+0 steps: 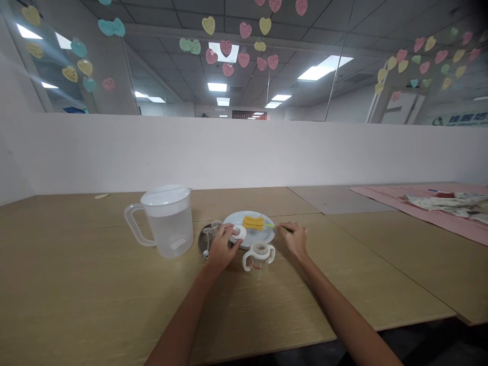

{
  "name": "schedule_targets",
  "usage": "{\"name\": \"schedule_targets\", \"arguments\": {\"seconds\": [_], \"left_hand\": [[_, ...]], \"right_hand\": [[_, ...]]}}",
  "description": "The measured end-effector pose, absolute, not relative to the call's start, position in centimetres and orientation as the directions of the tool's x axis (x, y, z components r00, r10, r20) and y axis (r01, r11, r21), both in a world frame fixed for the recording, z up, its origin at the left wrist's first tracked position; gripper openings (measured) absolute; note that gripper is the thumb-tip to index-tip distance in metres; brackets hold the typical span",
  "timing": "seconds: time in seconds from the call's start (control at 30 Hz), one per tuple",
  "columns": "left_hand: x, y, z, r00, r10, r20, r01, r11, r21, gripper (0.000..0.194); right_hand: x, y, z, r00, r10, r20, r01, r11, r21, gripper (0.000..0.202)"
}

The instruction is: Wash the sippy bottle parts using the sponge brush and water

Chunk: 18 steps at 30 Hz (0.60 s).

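My left hand [222,248] pinches a white bottle collar [239,233], a ring with a hole in its middle, over the left rim of a white plate [263,239]. My right hand [294,237], at the plate's right edge, grips a thin yellow-green stick [269,225]. The stick points left toward a folded yellow cloth or sponge [253,222] on the plate; its exact kind is too small to tell. Between my hands, nearer to me, a clear baby bottle [259,258] with two white handles stands upright without a lid.
Left of the plate, a round metal dish [202,245] holds small clear and white parts, partly behind my left hand. A large translucent lidded pitcher [170,221] stands further left. At far right, a pink cloth [419,203] carries papers or fabric. A white wall [229,152] bounds the table's back.
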<state>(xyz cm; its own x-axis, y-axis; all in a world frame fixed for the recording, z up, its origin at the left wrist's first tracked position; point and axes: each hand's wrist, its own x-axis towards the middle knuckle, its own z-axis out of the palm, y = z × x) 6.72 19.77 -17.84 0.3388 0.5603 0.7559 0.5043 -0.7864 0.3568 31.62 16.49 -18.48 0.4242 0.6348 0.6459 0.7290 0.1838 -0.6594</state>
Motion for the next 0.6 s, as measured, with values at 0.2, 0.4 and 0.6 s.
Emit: {"name": "schedule_targets", "arguments": {"seconds": [0.2, 0.4, 0.6], "left_hand": [[7.0, 20.6, -18.0, 0.139, 0.694, 0.706, 0.291, -0.71, 0.641, 0.022], [7.7, 20.9, -18.7, 0.184, 0.808, 0.56, 0.006, -0.57, 0.821, 0.052], [8.0, 20.0, -18.1, 0.301, 0.785, 0.542, 0.005, -0.57, 0.822, 0.049]], "right_hand": [[31.7, 16.8, -18.8, 0.443, 0.668, 0.598, 0.612, 0.262, -0.746, 0.023], [31.3, 16.9, -19.0, 0.333, 0.695, 0.637, 0.603, 0.362, -0.711, 0.02], [30.9, 16.4, -18.3, 0.296, 0.667, 0.684, 0.664, 0.371, -0.649, 0.022]]}}
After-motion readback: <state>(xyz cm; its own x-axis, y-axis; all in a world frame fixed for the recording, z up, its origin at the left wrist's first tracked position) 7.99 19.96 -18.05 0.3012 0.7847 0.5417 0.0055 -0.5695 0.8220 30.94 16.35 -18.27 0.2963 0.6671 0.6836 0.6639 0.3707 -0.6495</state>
